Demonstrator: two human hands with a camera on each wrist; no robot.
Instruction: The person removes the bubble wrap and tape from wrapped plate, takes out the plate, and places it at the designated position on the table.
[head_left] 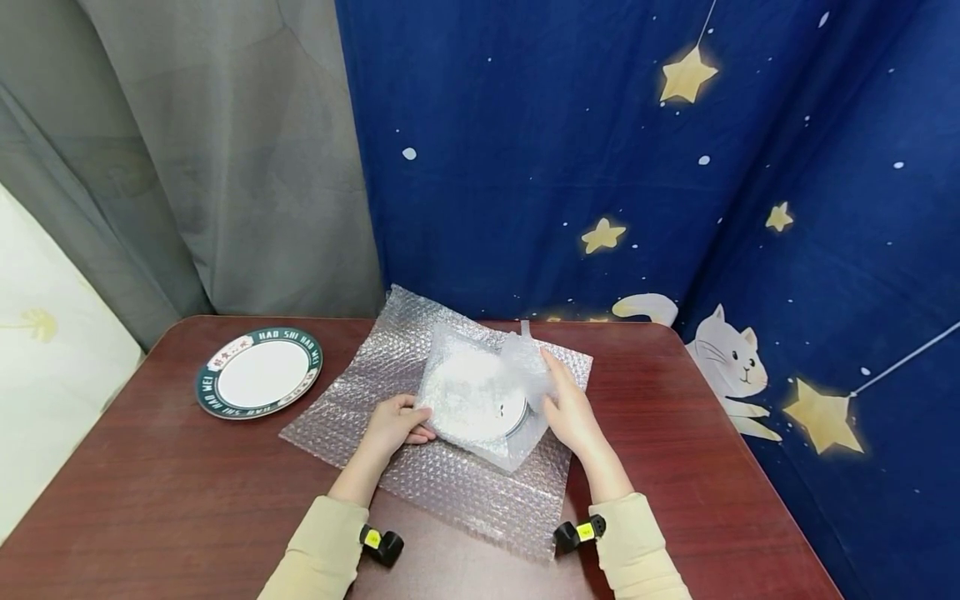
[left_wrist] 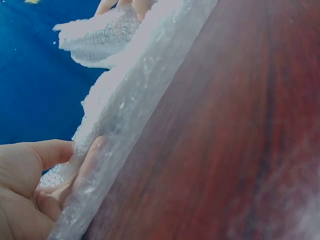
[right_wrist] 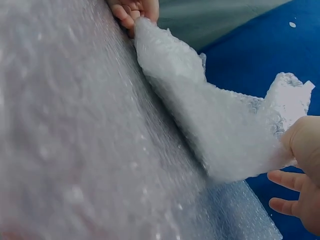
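A plate (head_left: 513, 414) with a dark mark near its rim lies in a small white bubble wrap bag (head_left: 457, 392), mostly veiled by the wrap. My left hand (head_left: 393, 421) grips the bag's left edge, thumb above and fingers beneath; the left wrist view shows this pinch at the wrapped edge (left_wrist: 95, 130). On the right side, my right hand (head_left: 572, 408) holds the bag's crumpled flap (head_left: 527, 367). In the right wrist view, two fingers (right_wrist: 285, 180) of that hand stand out below the flap. Under the bag spreads a large bubble wrap sheet (head_left: 465, 492).
A second plate (head_left: 258, 407), white with a dark green lettered rim, lies on the reddish-brown table (head_left: 150, 492) at the left. A grey curtain (head_left: 262, 167) and a blue starry curtain (head_left: 480, 208) hang behind the table's back edge.
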